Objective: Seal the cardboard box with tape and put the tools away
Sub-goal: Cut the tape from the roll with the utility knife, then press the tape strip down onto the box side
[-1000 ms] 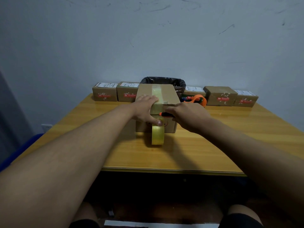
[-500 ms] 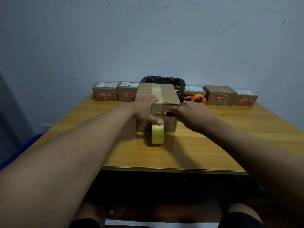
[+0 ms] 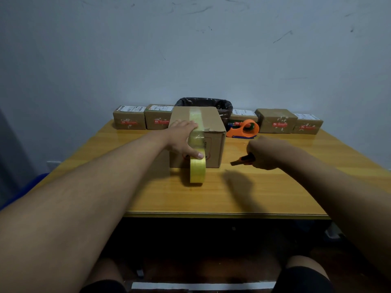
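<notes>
The tabletop (image 3: 275, 193) is yellow wood, set against a grey wall. The box (image 3: 211, 142) stands near its middle, flaps down, with a strip of yellowish tape (image 3: 195, 117) running along the top and down the near face. Behind the box, at the far edge, sits a bin (image 3: 222, 104) lined with a black bag, and a row of small parcels (image 3: 275, 121) stretches along that edge to both sides of it. An orange dispenser (image 3: 245, 129) lies just in front of the parcels, right of the box.

The tape roll (image 3: 197, 171) stands on edge on the tabletop, touching the foot of the box's near face, its strip running up under the left hand (image 3: 183, 138). That hand lies flat over the box's near top edge, fingers spread on the lid and thumb pressed on the tape at the front.

The right hand (image 3: 266, 153) hovers to the right of the box, well apart from it, closed around an orange and black knife (image 3: 242, 160) that points toward the box; blur hides whether a blade is out.
</notes>
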